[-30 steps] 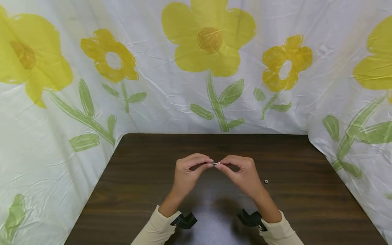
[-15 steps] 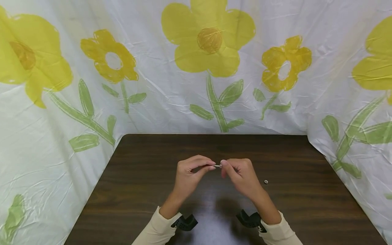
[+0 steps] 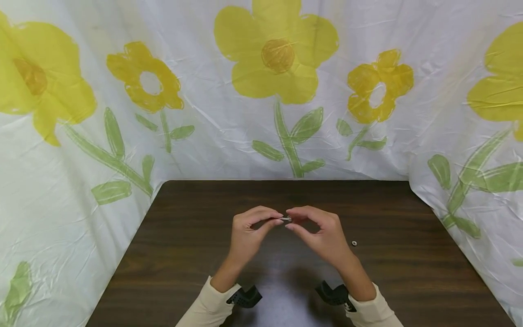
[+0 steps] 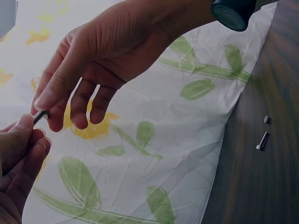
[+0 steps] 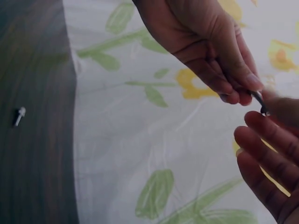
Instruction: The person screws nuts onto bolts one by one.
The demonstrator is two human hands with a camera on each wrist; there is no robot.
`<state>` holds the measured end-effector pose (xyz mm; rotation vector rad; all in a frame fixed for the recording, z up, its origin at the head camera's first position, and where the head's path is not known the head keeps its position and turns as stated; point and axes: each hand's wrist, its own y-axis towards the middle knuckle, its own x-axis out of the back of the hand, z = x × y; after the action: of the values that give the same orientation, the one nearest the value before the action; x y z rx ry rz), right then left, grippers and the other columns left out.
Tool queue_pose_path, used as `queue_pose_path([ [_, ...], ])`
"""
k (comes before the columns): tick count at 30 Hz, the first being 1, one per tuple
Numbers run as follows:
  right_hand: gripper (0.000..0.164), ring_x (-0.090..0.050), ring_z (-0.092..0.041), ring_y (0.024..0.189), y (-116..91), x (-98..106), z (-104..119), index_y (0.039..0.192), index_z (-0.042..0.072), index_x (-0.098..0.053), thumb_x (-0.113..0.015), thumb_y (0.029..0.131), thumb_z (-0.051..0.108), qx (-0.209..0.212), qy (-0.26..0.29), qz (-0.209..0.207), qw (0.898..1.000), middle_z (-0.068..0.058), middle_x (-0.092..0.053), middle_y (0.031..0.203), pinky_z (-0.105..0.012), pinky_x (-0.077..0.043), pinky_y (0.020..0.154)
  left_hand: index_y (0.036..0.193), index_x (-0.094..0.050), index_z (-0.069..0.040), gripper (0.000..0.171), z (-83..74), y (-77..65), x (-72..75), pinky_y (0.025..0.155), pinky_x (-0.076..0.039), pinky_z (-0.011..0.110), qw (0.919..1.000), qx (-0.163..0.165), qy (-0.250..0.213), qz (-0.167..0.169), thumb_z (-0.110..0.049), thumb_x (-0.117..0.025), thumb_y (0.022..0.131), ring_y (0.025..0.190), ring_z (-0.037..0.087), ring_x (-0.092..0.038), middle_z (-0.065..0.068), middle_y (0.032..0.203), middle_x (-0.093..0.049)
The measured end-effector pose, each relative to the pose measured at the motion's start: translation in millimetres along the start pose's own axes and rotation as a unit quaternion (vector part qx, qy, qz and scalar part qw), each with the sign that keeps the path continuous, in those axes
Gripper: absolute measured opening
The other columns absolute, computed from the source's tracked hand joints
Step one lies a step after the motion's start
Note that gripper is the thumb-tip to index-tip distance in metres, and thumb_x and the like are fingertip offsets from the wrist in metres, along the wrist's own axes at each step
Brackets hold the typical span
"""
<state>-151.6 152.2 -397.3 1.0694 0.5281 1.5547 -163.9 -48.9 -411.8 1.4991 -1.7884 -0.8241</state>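
My left hand (image 3: 247, 229) pinches a small metal bolt (image 3: 285, 219) between thumb and fingertips, above the table. The bolt's wider end points to the right, toward my right hand (image 3: 320, 229). Thumb and index finger of that hand stand apart, one on each side of the wider end, with a gap showing in the head view. Its other fingers hang loosely spread in the left wrist view. In the right wrist view the bolt (image 5: 260, 101) is partly hidden by fingers. A small metal nut (image 3: 354, 243) lies on the table right of my right wrist.
The dark wood table (image 3: 184, 259) is backed by a white curtain (image 3: 229, 136) with yellow flowers. In the left wrist view another bolt (image 4: 262, 141) lies close to the nut (image 4: 266, 119). A small bolt (image 5: 19, 115) shows on the tabletop in the right wrist view.
My right thumb and index finger touched the bolt's end, curled at it half a second ago, and now stand apart around it. The left hand keeps its pinch, shifting slightly left.
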Motion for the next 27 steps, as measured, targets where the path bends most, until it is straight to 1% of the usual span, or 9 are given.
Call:
queue_pose_path([
  [3, 0.04, -0.07, -0.015, 0.078, 1.0, -0.4, 1.2, 0.104, 0.005, -0.075, -0.084, 0.071, -0.015, 0.013, -0.004, -0.01, 1.0, -0.005, -0.075, 0.093, -0.023, -0.058, 0.071, 0.094, -0.077, 0.004, 0.017, 0.0, -0.6, -0.2, 0.071, -0.059, 0.029, 1.0, -0.002, -0.002, -0.001, 0.014, -0.077, 0.08, 0.08, 0.022, -0.072, 0.012, 0.089, -0.075],
  [5, 0.039, -0.071, -0.016, 0.078, 1.3, -0.5, 1.8, 0.102, 0.005, -0.076, -0.084, 0.07, -0.016, 0.014, -0.003, -0.012, 1.0, -0.005, -0.075, 0.092, -0.022, -0.057, 0.072, 0.094, -0.077, 0.004, 0.017, -0.3, -0.6, -0.3, 0.071, -0.059, 0.029, 1.0, -0.002, -0.002, -0.001, 0.013, -0.077, 0.08, 0.081, 0.022, -0.072, 0.012, 0.09, -0.075],
  [7, 0.036, -0.072, -0.017, 0.08, 1.3, -0.2, 2.4, 0.102, 0.005, -0.076, -0.083, 0.072, -0.015, 0.009, -0.002, -0.009, 1.0, -0.005, -0.076, 0.093, -0.021, -0.057, 0.074, 0.095, -0.077, 0.003, 0.017, -0.5, -0.7, -0.5, 0.071, -0.059, 0.029, 1.0, 0.0, -0.003, -0.001, 0.013, -0.077, 0.081, 0.081, 0.022, -0.072, 0.012, 0.09, -0.075],
  [9, 0.032, -0.072, -0.017, 0.082, 0.8, 0.0, 2.9, 0.102, 0.006, -0.076, -0.081, 0.076, -0.013, -0.003, -0.001, -0.002, 1.0, -0.005, -0.076, 0.093, -0.022, -0.057, 0.074, 0.094, -0.077, 0.003, 0.017, -0.7, -0.9, -0.7, 0.071, -0.059, 0.029, 1.0, 0.001, -0.004, -0.001, 0.013, -0.077, 0.081, 0.081, 0.022, -0.072, 0.012, 0.089, -0.075],
  [12, 0.025, -0.072, -0.015, 0.081, -1.0, 0.1, 2.9, 0.102, 0.008, -0.076, -0.078, 0.083, -0.009, -0.033, -0.004, 0.012, 0.999, -0.004, -0.076, 0.093, -0.023, -0.057, 0.074, 0.094, -0.077, 0.003, 0.017, -0.9, -1.0, -1.2, 0.07, -0.059, 0.029, 1.0, -0.002, -0.004, 0.001, 0.013, -0.077, 0.08, 0.08, 0.022, -0.071, 0.011, 0.089, -0.075],
  [15, 0.019, -0.07, -0.014, 0.076, -2.9, -0.3, 3.7, 0.099, 0.011, -0.075, -0.073, 0.089, -0.006, -0.062, -0.006, 0.026, 0.998, -0.003, -0.074, 0.086, -0.024, -0.057, 0.071, 0.094, -0.077, 0.002, 0.019, -1.5, -1.3, -1.5, 0.07, -0.059, 0.029, 1.0, -0.007, -0.003, 0.003, 0.013, -0.077, 0.08, 0.08, 0.021, -0.071, 0.011, 0.089, -0.074],
  [19, 0.021, -0.067, -0.012, 0.071, -4.0, -2.1, 5.2, 0.092, 0.015, -0.074, -0.068, 0.094, -0.005, -0.082, -0.009, 0.041, 0.996, 0.002, -0.071, 0.078, -0.026, -0.056, 0.068, 0.094, -0.077, 0.002, 0.019, -2.3, -1.7, -2.1, 0.07, -0.059, 0.029, 1.0, -0.009, -0.002, 0.001, 0.013, -0.078, 0.079, 0.079, 0.021, -0.071, 0.011, 0.088, -0.074],
  [23, 0.022, -0.067, -0.01, 0.072, -4.3, -3.6, 5.6, 0.089, 0.016, -0.073, -0.068, 0.094, -0.005, -0.079, -0.008, 0.054, 0.995, 0.005, -0.07, 0.078, -0.025, -0.055, 0.068, 0.094, -0.077, 0.002, 0.018, -2.6, -2.0, -2.1, 0.069, -0.059, 0.028, 1.0, -0.007, 0.002, -0.003, 0.013, -0.078, 0.079, 0.079, 0.02, -0.071, 0.011, 0.088, -0.074],
  [27, 0.018, -0.066, -0.01, 0.07, -3.6, -2.7, 4.8, 0.091, 0.014, -0.075, -0.076, 0.088, -0.004, -0.06, -0.009, 0.06, 0.996, 0.004, -0.072, 0.081, -0.022, -0.054, 0.066, 0.094, -0.077, 0.003, 0.018, -2.2, -1.8, -1.6, 0.069, -0.059, 0.028, 1.0, -0.004, 0.002, -0.006, 0.013, -0.078, 0.08, 0.079, 0.021, -0.071, 0.011, 0.089, -0.074],
])
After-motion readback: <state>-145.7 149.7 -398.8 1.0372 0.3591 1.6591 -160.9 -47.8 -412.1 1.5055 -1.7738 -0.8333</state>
